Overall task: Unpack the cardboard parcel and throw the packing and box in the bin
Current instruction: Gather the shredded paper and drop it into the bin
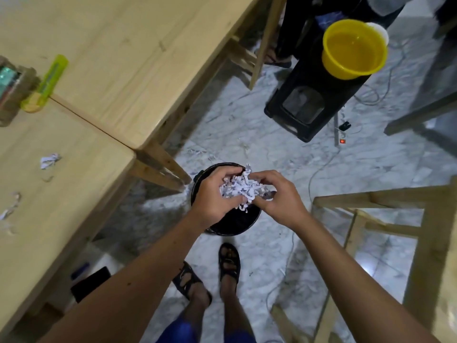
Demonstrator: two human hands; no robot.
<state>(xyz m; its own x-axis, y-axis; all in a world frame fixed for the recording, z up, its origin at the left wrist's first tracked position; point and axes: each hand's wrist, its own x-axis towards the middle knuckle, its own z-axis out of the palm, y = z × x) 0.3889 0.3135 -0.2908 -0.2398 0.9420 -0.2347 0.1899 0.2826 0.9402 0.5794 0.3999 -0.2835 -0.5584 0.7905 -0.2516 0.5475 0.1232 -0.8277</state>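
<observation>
- A clump of shredded paper packing (pixel 241 190) is gripped between both hands, curled fingers on either side.
- Left hand (pixel 214 195) and right hand (pixel 279 198) hold it directly above the black bin (pixel 232 222).
- Left of the hands, a wooden table (pixel 118 53) carries a small paper scrap (pixel 50 160) and a green cutter (pixel 47 85).

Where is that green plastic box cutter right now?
In the head view, the green plastic box cutter lies on the pale wooden table at far left, right beside the brown cardboard parcel.
</observation>
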